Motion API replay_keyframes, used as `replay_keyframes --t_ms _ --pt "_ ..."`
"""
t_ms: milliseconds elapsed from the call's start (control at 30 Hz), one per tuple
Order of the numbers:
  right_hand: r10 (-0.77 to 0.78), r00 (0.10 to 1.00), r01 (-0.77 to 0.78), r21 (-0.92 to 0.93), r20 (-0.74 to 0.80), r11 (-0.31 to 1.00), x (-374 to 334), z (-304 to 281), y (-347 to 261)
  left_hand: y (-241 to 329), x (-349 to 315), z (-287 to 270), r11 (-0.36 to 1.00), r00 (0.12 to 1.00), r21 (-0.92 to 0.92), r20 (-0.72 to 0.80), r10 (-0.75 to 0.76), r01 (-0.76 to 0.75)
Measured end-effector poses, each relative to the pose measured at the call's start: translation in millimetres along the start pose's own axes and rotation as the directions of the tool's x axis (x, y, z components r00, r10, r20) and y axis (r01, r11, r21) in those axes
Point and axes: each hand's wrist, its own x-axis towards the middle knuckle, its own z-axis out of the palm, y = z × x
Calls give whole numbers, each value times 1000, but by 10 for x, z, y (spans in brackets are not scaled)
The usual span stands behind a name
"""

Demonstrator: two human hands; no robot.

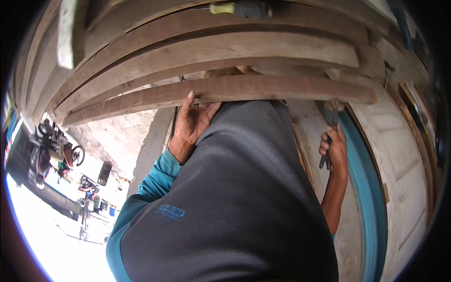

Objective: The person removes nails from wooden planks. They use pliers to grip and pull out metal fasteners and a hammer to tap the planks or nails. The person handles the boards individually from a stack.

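A long reddish-brown wooden plank [225, 89] spans the view in front of my body. My left hand [192, 120] holds its lower edge left of the middle, the thumb up against the near face and the other fingers partly hidden beneath. Close to the plank's right end, my right hand [333, 148] is closed around the dark handles of a pair of pincers [334, 117]. The jaws point away from me and meet the plank's underside. Whether they grip anything there is too small to tell.
Beyond the plank lie more long boards [244, 47], with a yellow-and-black handled tool [239, 8] on top. A pale upright board end [66, 37] stands far left. To the right are a blue frame piece [364, 188] and a whitish panelled door [404, 188]. Motorcycles [56, 150] show at left.
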Motion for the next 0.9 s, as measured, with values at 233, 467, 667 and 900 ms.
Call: replay_keyframes --t_ms 233,467,667,900 --pt "-4 991 2 18 134 1000 697 -764 566 337 -293 -423 947 945 31 -54 321 -320" --pt "-116 992 119 -57 58 991 1023 -59 38 792 394 -723 754 737 -30 -237 632 -656" --pt "-168 986 166 74 21 983 1167 442 -112 771 449 -320 693 655 -51 -383 651 -719" --pt "-190 981 193 185 -34 964 1176 970 -200 816 453 -376 749 578 150 -547 606 -645"
